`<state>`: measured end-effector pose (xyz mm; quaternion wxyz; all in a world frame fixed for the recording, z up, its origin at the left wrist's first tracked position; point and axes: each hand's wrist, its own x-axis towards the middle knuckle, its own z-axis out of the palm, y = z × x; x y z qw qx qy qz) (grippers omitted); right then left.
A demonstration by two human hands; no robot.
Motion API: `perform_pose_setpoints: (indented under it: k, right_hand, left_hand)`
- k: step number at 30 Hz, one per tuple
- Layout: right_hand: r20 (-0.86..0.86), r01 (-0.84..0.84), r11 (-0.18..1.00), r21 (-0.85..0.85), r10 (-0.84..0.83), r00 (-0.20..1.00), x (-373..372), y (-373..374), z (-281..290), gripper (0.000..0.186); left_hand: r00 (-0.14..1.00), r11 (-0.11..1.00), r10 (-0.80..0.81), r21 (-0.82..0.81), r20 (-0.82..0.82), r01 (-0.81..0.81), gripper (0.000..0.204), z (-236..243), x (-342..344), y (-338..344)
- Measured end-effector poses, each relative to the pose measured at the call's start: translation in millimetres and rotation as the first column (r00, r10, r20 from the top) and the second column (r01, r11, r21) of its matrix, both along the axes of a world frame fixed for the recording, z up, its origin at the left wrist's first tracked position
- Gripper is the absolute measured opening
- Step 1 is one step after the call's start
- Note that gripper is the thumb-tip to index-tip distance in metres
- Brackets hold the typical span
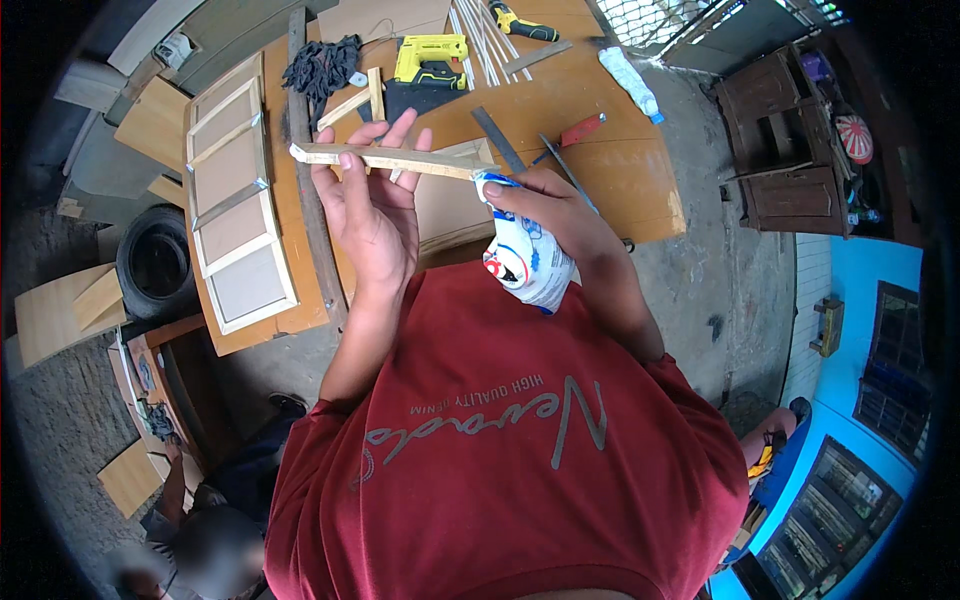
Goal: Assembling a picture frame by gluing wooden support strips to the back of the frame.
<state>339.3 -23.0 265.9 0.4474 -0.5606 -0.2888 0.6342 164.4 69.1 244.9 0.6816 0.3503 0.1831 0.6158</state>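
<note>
My left hand (376, 232) holds a thin wooden strip (425, 163) between thumb and fingers, the other fingers spread up behind it. The strip lies nearly level, and a whitish patch shows at its left end. My right hand (572, 212) is closed round a soft white and blue pouch (532, 262), crumpled and hanging down. The pouch's narrow top meets the right end of the strip; whether anything comes out of it I cannot tell. Below the strip, a panel in a wooden frame (452, 240) lies on the orange-brown table (640, 185).
A yellow stapler-like power tool (430, 62), black cloth (322, 70), white rods (480, 45) and a red-handled tool (583, 130) lie on the table. Left of it stands a framed panel (232, 195). A tire (157, 262) and other people (215, 545) are at left; a wooden cabinet (790, 200) is at right.
</note>
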Motion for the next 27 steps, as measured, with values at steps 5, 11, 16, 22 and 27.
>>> perform_pose_setpoints:
  k: [5, 11, 16, 22, 27]
  right_hand:
    - [-0.068, -0.055, 0.996, -0.076, 0.05, 0.996, 10.2, 2.6, -3.4, 0.035]
    - [-0.127, -0.048, 0.995, -0.085, 0.037, 0.991, 9.5, 2.1, -3.7, 0.032]
    - [-0.051, 0.011, 0.992, -0.128, -0.017, 0.999, 6.1, 1.7, 1.5, 0.032]
    - [-0.079, -0.065, 0.995, -0.082, 0.059, 0.995, 12.6, 1.5, -7.1, 0.049]
    - [-0.088, -0.062, 0.993, -0.096, 0.054, 0.995, 13.8, 0.3, -12.7, 0.047]
  left_hand:
    - [1.0, 1.0, -0.003, -0.011, -0.013, 0.003, 0.037, -1.8, 0.1, 0.5]
    - [1.0, 1.0, -0.008, -0.013, -0.016, 0.008, 0.036, -1.9, 0.0, 0.0]
    - [1.0, 1.0, -0.01, -0.02, -0.016, 0.01, 0.036, -1.2, 0.3, 0.1]
    - [1.0, 1.0, -0.011, -0.027, -0.011, 0.01, 0.037, -3.0, -1.0, 2.7]
    - [1.0, 0.999, -0.011, -0.047, -0.018, 0.01, 0.036, -1.5, 0.1, 2.9]
